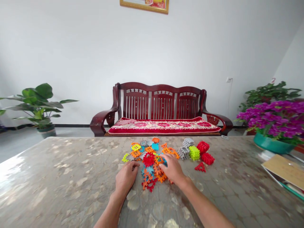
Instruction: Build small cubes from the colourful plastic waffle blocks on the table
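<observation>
A loose pile of flat plastic interlocking pieces with notched edges lies on the table in front of me. Left of the pile, my left hand [127, 174] rests with its fingers curled in, and what they hold, if anything, is hidden. My right hand [173, 168] reaches over the pile's right side, thumb and forefinger apart, at the orange pieces [157, 170]. Between the hands lies a red notched piece [148, 159]. Blue pieces [155, 146] and a yellow piece [136, 147] are mixed in behind and around it.
Right of the pile stand grey stacks [183, 153], a lime-green stack [194, 153] and red stacks [207, 159], with a red triangle piece [200, 167] in front. A flower pot [273, 144] and a brown folder [283, 169] occupy the table's right side. Behind is a wooden bench [162, 104].
</observation>
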Demonstrator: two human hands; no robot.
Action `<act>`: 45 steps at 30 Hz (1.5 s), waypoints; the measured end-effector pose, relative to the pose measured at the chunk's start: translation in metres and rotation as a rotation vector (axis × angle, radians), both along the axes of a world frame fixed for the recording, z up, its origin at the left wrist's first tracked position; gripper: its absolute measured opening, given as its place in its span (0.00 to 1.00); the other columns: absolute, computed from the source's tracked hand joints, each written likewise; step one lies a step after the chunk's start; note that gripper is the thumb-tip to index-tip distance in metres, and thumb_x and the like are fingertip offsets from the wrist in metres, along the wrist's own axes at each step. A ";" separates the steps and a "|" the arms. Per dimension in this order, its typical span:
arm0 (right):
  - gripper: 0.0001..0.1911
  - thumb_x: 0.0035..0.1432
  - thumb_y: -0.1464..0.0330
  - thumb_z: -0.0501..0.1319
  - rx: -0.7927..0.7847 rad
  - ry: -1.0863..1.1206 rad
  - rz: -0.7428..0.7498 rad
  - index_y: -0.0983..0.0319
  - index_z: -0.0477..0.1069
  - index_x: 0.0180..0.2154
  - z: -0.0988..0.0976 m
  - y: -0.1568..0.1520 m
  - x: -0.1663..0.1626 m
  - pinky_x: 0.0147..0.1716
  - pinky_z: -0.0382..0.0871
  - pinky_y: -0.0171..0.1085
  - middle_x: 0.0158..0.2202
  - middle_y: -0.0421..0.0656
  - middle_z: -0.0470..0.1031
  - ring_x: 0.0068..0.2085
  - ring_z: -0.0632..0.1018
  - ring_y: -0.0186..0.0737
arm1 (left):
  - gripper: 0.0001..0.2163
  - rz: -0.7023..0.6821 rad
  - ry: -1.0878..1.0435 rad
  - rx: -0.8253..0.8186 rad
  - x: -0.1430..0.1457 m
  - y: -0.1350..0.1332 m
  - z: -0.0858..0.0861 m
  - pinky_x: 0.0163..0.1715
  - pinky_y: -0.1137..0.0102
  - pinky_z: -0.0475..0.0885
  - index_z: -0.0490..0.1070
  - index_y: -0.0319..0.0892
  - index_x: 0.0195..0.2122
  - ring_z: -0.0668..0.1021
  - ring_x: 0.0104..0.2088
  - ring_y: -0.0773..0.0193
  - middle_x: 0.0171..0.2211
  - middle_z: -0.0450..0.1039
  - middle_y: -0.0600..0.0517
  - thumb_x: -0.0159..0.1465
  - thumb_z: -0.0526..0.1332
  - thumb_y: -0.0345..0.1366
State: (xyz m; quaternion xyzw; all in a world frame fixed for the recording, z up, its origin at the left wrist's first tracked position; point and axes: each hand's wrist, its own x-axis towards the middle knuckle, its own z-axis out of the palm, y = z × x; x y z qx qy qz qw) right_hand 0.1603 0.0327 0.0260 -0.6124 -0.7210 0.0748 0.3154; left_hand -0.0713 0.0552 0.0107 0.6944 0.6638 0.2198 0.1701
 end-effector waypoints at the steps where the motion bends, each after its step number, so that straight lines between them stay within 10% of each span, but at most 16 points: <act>1: 0.21 0.53 0.68 0.60 0.006 -0.005 0.015 0.58 0.73 0.50 0.001 0.005 -0.009 0.56 0.61 0.43 0.51 0.43 0.75 0.53 0.72 0.45 | 0.12 -0.004 -0.002 0.000 0.000 0.000 0.001 0.37 0.72 0.67 0.75 0.50 0.40 0.77 0.43 0.62 0.45 0.77 0.54 0.62 0.53 0.37; 15: 0.14 0.62 0.65 0.55 0.048 -0.126 0.028 0.55 0.76 0.46 -0.001 0.027 -0.047 0.51 0.62 0.39 0.45 0.42 0.79 0.49 0.74 0.42 | 0.12 0.006 -0.039 0.029 0.001 0.002 -0.002 0.38 0.72 0.65 0.76 0.52 0.39 0.77 0.43 0.63 0.44 0.78 0.56 0.62 0.53 0.37; 28: 0.22 0.54 0.65 0.55 0.107 0.446 -0.180 0.60 0.72 0.51 -0.020 0.002 0.023 0.39 0.72 0.39 0.35 0.42 0.79 0.36 0.78 0.42 | 0.12 0.009 -0.019 0.009 0.002 0.001 0.001 0.36 0.74 0.66 0.76 0.52 0.40 0.78 0.43 0.63 0.45 0.78 0.56 0.63 0.53 0.38; 45: 0.30 0.38 0.73 0.63 -0.109 0.439 0.051 0.59 0.75 0.49 -0.029 -0.004 0.041 0.49 0.71 0.42 0.51 0.45 0.75 0.48 0.76 0.45 | 0.12 -0.002 -0.020 0.000 0.001 0.002 0.002 0.37 0.72 0.66 0.76 0.52 0.40 0.77 0.44 0.62 0.46 0.77 0.56 0.62 0.53 0.38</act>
